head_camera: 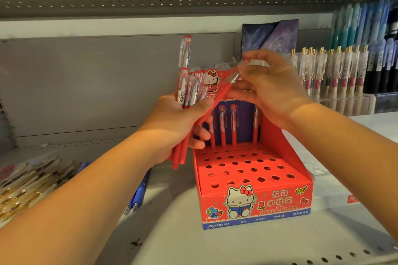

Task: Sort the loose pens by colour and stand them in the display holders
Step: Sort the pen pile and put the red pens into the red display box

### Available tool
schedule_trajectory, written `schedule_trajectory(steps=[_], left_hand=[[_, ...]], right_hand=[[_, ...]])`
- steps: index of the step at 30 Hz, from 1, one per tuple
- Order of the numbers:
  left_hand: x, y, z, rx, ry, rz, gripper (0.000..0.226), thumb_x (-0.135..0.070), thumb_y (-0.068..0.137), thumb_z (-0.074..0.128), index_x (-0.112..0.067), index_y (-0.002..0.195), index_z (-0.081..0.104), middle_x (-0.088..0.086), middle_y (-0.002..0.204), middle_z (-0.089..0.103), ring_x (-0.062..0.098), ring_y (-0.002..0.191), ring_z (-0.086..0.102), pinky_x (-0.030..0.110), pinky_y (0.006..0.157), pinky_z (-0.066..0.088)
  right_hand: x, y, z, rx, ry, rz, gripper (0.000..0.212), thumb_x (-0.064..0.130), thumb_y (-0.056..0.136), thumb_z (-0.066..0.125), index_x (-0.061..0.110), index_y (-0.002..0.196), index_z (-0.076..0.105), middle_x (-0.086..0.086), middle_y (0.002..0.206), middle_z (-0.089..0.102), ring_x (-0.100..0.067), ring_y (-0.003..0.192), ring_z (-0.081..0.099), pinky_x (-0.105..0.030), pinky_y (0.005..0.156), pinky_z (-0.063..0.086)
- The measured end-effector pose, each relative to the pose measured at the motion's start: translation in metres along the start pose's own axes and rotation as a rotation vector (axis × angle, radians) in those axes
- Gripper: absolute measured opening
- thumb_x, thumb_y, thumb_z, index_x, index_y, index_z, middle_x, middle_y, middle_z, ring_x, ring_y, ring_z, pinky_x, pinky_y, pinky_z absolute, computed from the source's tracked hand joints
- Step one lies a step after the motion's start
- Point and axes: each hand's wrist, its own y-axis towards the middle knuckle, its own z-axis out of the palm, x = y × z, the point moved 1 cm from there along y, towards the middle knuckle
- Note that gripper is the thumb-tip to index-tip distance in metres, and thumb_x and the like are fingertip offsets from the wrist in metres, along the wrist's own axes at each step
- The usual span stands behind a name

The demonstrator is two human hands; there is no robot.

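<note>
Grey metal shelf (172, 232) carries a red cardboard holder (286, 206), its stepped top punched with round holes. Four red pens (233, 125) stand upright in the back row. Left hand (172, 118) grips a bundle of red pens (187, 86) with clear caps. Right hand (271, 88) pinches the clear cap of one slanted red pen (224, 90).

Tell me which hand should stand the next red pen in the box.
The right hand. It pinches the top of one red pen above the box and its free holes. The left hand is full, gripping the bunch of pens, so it likely serves best as the supply.
</note>
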Motion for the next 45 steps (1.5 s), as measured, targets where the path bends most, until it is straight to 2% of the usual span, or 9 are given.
schedule_trajectory(steps=[4,11,14,18,25,31,34,39,45], left_hand=[[0.003,0.004,-0.001,-0.059,0.084,0.034,0.013,-0.025,0.095,0.065,-0.018,0.085,0.059,0.0,0.061,0.068,0.015,0.038,0.052,0.023,0.036,0.04],[0.006,0.01,-0.007,-0.151,0.088,0.03,0.014,-0.027,0.094,0.066,-0.017,0.091,0.057,-0.001,0.065,0.062,0.016,0.039,0.043,0.024,0.038,0.037],[0.005,0.011,-0.007,-0.159,0.077,0.003,0.022,-0.031,0.097,0.062,-0.013,0.086,0.056,0.01,0.07,0.059,0.021,0.041,0.042,0.027,0.039,0.037],[0.004,0.01,-0.005,-0.16,0.064,0.003,0.019,-0.026,0.1,0.057,-0.014,0.086,0.053,0.006,0.072,0.06,0.016,0.039,0.042,0.026,0.038,0.037],[0.002,0.006,-0.002,-0.116,0.042,-0.005,0.012,-0.022,0.1,0.057,-0.016,0.089,0.054,0.001,0.068,0.061,0.016,0.04,0.042,0.025,0.039,0.036],[-0.001,0.004,-0.002,-0.122,0.035,0.0,0.01,-0.023,0.1,0.056,-0.016,0.094,0.055,0.004,0.074,0.061,0.015,0.04,0.043,0.025,0.038,0.037],[-0.001,0.004,-0.002,-0.122,0.027,-0.003,0.01,-0.023,0.099,0.057,-0.015,0.093,0.055,0.004,0.072,0.062,0.015,0.04,0.043,0.025,0.038,0.037],[-0.001,0.004,-0.001,-0.107,0.02,0.001,0.008,-0.022,0.099,0.058,-0.018,0.092,0.056,0.0,0.067,0.063,0.015,0.039,0.043,0.024,0.038,0.037],[-0.002,0.003,0.0,-0.097,0.006,0.0,0.007,-0.021,0.099,0.058,-0.019,0.093,0.056,0.0,0.066,0.062,0.015,0.039,0.043,0.024,0.038,0.037]], right_hand=[[0.001,0.002,0.0,-0.038,-0.048,-0.071,0.018,0.009,0.098,0.058,0.014,0.113,0.051,-0.008,0.094,0.063,-0.016,0.064,0.07,-0.036,0.057,0.06],[0.007,0.005,-0.009,-0.124,-0.395,-0.224,0.018,0.016,0.097,0.06,0.021,0.115,0.059,0.002,0.086,0.062,-0.011,0.066,0.069,-0.04,0.052,0.061],[0.001,0.005,-0.011,-0.03,-0.812,-0.264,0.021,0.018,0.096,0.061,0.026,0.115,0.06,0.004,0.094,0.06,-0.019,0.083,0.068,-0.043,0.067,0.062],[-0.002,0.003,-0.011,0.049,-1.041,-0.27,0.023,0.016,0.095,0.061,0.024,0.116,0.062,-0.006,0.111,0.063,-0.026,0.092,0.065,-0.045,0.081,0.058],[-0.007,0.001,-0.009,0.045,-1.053,-0.225,0.019,0.012,0.092,0.066,0.019,0.11,0.063,-0.002,0.098,0.061,-0.025,0.081,0.066,-0.045,0.074,0.06],[-0.007,0.002,-0.011,0.009,-1.07,-0.189,0.013,0.016,0.095,0.062,0.02,0.108,0.061,-0.005,0.099,0.062,-0.027,0.067,0.069,-0.044,0.06,0.061],[-0.007,0.003,-0.012,-0.02,-1.083,-0.193,0.013,0.021,0.099,0.057,0.017,0.109,0.063,-0.008,0.101,0.063,-0.028,0.069,0.069,-0.046,0.065,0.061],[-0.006,0.002,-0.012,-0.014,-1.139,-0.234,0.016,0.013,0.1,0.055,0.011,0.113,0.063,-0.01,0.104,0.061,-0.026,0.084,0.065,-0.045,0.075,0.06],[-0.003,0.001,-0.012,-0.017,-1.189,-0.244,0.017,0.007,0.1,0.053,0.009,0.115,0.061,-0.014,0.108,0.062,-0.025,0.081,0.065,-0.04,0.077,0.058]])
